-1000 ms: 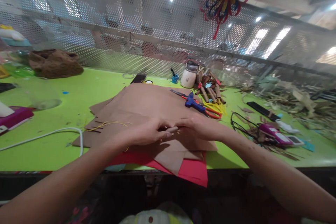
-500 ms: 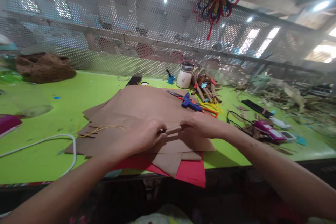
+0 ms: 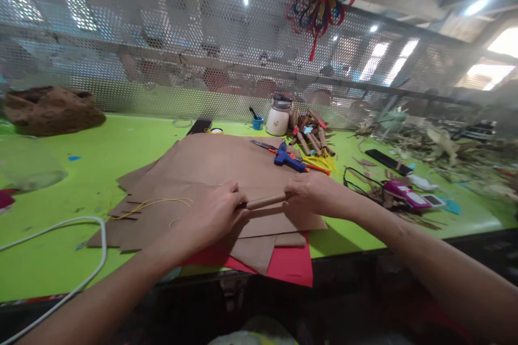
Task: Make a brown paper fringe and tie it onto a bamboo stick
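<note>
A thin roll of brown paper (image 3: pixel 265 202) spans the gap between my two hands, just above a stack of brown paper sheets (image 3: pixel 210 159). My left hand (image 3: pixel 222 207) is closed on its left end, the fingertips pinching it. At the other end, my right hand (image 3: pixel 305 191) grips the roll with bent fingers. Red paper (image 3: pixel 293 267) sticks out from under the stack at the table's front edge. Yellow string (image 3: pixel 151 205) lies on the sheets by my left forearm. A blue glue gun (image 3: pixel 287 157) and scissors (image 3: pixel 263 145) rest on the stack's far right.
Behind the stack stand a white jar (image 3: pixel 278 118), a small blue pot (image 3: pixel 257 122) and a pile of brown paper rolls (image 3: pixel 309 137). A purple device (image 3: pixel 404 194) and black phone (image 3: pixel 388 161) lie right. A white cable (image 3: pixel 101 242) crosses the green table left.
My hands have moved slightly apart along the paper roll, so more of it shows between them. The whole view has shifted a little to the right.
</note>
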A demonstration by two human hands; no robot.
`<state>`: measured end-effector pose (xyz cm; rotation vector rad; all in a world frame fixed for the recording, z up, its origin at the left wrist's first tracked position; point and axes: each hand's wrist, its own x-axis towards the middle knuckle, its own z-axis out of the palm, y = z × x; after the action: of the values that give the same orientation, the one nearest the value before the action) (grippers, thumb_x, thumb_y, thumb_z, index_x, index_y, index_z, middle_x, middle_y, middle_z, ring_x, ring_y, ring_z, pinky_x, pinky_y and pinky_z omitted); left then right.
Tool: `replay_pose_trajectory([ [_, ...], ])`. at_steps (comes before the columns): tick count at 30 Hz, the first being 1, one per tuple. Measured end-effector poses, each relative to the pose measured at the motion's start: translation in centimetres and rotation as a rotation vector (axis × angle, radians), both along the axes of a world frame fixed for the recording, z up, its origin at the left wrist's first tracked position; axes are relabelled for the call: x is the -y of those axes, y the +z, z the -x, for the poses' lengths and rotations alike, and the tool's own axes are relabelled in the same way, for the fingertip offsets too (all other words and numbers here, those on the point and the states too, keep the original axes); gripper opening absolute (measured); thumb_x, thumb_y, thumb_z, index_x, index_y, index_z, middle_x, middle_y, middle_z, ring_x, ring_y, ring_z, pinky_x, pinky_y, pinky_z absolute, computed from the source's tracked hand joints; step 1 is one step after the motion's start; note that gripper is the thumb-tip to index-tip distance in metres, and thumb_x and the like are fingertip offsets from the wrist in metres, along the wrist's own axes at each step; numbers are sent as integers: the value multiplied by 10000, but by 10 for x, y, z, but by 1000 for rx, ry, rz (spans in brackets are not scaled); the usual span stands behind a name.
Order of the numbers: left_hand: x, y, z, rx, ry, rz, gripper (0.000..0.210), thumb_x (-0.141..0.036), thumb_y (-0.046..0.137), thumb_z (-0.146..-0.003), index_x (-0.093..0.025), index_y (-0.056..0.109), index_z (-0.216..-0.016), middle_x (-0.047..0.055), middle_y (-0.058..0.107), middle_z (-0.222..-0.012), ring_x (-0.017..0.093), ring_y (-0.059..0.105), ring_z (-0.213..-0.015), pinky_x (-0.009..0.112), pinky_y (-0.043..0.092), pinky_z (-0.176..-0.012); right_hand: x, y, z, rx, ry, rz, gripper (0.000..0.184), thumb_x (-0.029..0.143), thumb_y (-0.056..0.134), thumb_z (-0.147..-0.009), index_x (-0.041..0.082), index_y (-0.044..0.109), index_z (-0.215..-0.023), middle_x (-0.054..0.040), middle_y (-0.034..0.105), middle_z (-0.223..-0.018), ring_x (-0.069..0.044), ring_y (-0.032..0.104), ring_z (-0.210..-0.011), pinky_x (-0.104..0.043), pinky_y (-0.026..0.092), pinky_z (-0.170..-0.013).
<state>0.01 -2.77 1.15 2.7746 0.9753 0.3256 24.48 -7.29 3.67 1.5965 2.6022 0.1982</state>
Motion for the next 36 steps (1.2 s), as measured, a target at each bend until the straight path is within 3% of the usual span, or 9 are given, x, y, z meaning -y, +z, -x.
replay_pose_trajectory([
  [6,3,1,-3,-50,27,-18,248,-315,457,-853,-172,657,-820,61,552,-825,157,518,-674,275,376,-614,8,-6,3,66,81,-219,173,239,506,-884,135,623,-810,-82,619,-731,-175,525,-687,-285,266,-585],
  [10,2,-2,-2,-39,29,-34,207,-291,468,-846,-186,640,-896,58,563,-842,174,536,-715,284,382,-637,11,-7,4,86,107,-277,160,209,497,-892,127,607,-809,-84,610,-730,-187,506,-708,-295,298,-615],
  [17,13,1,-1,-52,107,-217,168,-216,436,-861,-151,587,-826,75,563,-844,160,492,-629,282,340,-556,14,-10,0,4,93,-440,212,203,450,-914,144,607,-784,-87,587,-789,-203,467,-789,-325,365,-717],
  [25,18,1,4,-22,104,-422,185,-187,413,-881,-156,588,-832,88,545,-838,191,489,-681,328,376,-628,21,-19,-2,-87,98,-587,212,190,455,-910,117,587,-1059,-110,624,-862,-215,514,-825,-351,433,-743],
  [30,16,0,3,-3,137,-445,180,-193,428,-871,-164,599,-822,81,546,-797,208,487,-684,340,375,-631,16,-25,-1,-117,119,-714,395,173,488,-897,70,429,-1274,-112,658,-868,-226,561,-835,-355,455,-739],
  [36,13,-4,3,32,178,-487,178,-200,435,-871,-171,598,-806,78,553,-806,209,485,-683,367,387,-686,9,-26,3,-168,105,-738,187,187,543,-868,107,580,-1032,-92,665,-849,-217,550,-829,-334,458,-733],
])
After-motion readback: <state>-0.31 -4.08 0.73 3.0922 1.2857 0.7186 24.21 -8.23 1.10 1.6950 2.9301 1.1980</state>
